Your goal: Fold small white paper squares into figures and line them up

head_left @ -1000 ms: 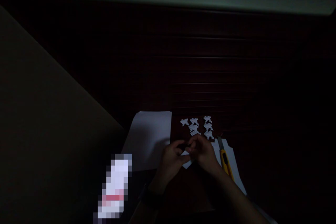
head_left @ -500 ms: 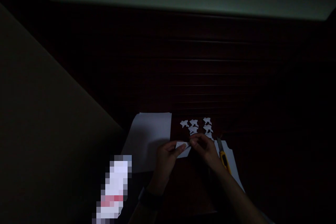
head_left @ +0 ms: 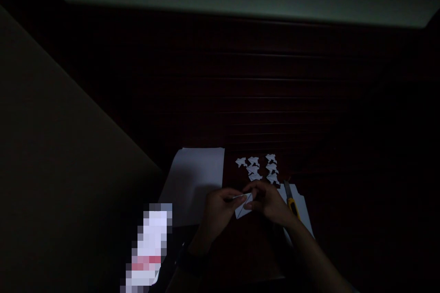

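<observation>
Between my two hands is a small folded piece of white paper (head_left: 242, 209), with crease lines crossing its face. My left hand (head_left: 220, 210) pinches its left side, thumb on top. On the right edge, my right hand (head_left: 271, 203) is closed with thumb and fingers against the paper. Just beyond my fingers lie several small folded white paper figures (head_left: 253, 170), grouped in loose columns on the dark table (head_left: 247, 252). Fingertips of both hands are partly hidden by the dim light.
A stack of white paper sheets (head_left: 195, 174) lies at the left. At the right, a yellow utility knife (head_left: 293, 206) rests on more white paper (head_left: 305, 219). A bright pixelated object (head_left: 151, 242) is at the lower left. Dark slats (head_left: 275, 78) rise behind the table.
The folded paper has turned and come slightly nearer, now showing a creased face. My right hand has moved down a little, uncovering more of the paper figures.
</observation>
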A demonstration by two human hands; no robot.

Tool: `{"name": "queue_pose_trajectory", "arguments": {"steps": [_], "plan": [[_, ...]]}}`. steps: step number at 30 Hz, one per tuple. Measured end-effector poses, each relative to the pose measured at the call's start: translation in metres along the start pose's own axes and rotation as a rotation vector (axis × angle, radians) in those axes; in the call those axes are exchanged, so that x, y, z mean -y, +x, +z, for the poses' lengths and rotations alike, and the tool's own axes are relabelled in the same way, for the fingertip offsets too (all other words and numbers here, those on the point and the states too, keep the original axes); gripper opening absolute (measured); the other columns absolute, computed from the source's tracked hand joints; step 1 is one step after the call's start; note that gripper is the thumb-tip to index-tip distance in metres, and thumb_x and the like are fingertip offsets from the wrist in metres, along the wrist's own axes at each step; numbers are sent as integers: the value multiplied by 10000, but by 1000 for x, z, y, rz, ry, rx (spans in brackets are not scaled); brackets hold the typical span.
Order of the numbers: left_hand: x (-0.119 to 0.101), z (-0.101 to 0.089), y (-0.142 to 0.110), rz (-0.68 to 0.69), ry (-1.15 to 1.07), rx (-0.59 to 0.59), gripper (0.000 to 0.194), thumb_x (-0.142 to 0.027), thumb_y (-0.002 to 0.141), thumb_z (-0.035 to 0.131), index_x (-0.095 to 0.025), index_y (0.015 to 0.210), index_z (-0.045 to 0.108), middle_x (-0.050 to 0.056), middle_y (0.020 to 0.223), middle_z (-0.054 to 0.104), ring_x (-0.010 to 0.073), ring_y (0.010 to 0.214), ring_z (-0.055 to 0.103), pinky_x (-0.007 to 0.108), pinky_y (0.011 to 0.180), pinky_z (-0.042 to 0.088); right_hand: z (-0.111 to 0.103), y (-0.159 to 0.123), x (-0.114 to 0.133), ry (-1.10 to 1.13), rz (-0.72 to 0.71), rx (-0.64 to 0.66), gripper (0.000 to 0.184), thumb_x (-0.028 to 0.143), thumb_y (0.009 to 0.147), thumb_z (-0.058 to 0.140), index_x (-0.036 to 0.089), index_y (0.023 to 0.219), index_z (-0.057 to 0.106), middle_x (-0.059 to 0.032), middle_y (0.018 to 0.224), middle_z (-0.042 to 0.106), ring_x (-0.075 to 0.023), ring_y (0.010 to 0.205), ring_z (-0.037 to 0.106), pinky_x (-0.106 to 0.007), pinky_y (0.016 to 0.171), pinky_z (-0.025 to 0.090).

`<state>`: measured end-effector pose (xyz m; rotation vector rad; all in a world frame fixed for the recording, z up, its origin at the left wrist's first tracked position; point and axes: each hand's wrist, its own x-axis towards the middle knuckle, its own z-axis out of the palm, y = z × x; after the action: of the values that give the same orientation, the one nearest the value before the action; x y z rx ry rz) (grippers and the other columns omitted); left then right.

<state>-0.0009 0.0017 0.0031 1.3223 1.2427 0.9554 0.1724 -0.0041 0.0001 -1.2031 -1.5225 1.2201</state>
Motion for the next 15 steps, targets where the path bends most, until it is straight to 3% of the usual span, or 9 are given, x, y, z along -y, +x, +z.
{"name": "queue_pose_trajectory", "arguments": {"steps": [6, 15], "plan": [[-4, -5, -2, 76, 147, 166, 275, -394, 778, 579, -162, 674, 684, 10, 580, 612, 142, 545, 529, 222, 497, 329, -6, 2, 1, 86, -17, -22, 308, 268, 658, 740, 208, 936, 622, 38, 646, 559, -129, 605, 525, -251, 582, 437], [-9, 7, -9, 195, 337, 20, 214, -280, 795, 531, -194, 611, 601, -2, 603, 582, 151, 595, 513, 232, 553, 330, -5, 0, 9, 116, 12, 65, 427, 261, 583, 792, 228, 976, 628, 63, 641, 460, -107, 591, 432, -219, 541, 374]]}}
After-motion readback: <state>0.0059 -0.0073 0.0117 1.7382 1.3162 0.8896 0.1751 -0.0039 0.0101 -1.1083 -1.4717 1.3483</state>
